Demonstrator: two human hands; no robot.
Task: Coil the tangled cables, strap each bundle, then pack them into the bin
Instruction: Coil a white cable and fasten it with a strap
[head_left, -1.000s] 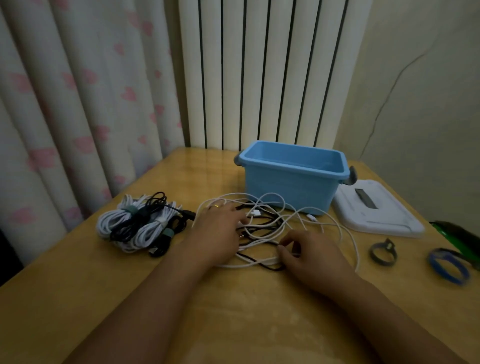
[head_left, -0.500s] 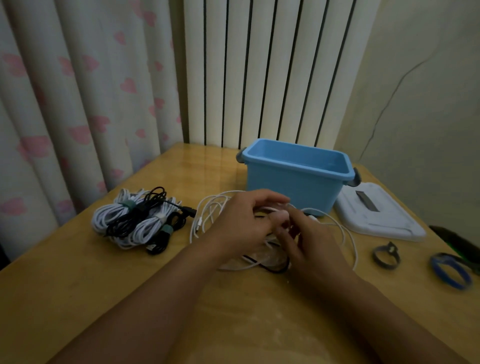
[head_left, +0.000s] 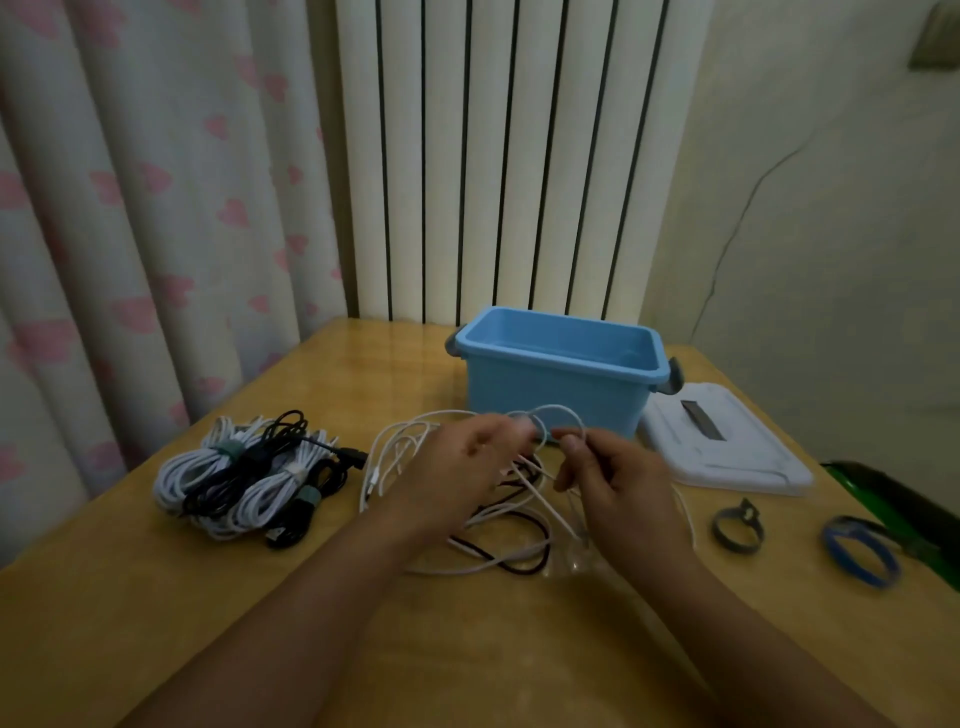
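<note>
Done: strapped white and black cable bundles lie on the counter.
Hands: left hand and right hand each pinch the loose white cable.
Left: tangled pile, straps, empty blue plastic bin.

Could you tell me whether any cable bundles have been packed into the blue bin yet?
No, the bin shows only bare blue inside, while the strapped bundles lie on the table to its left.

A pink-heart curtain hangs left of a white ribbed radiator; a cracked wall stands behind the wooden worktop.
</note>
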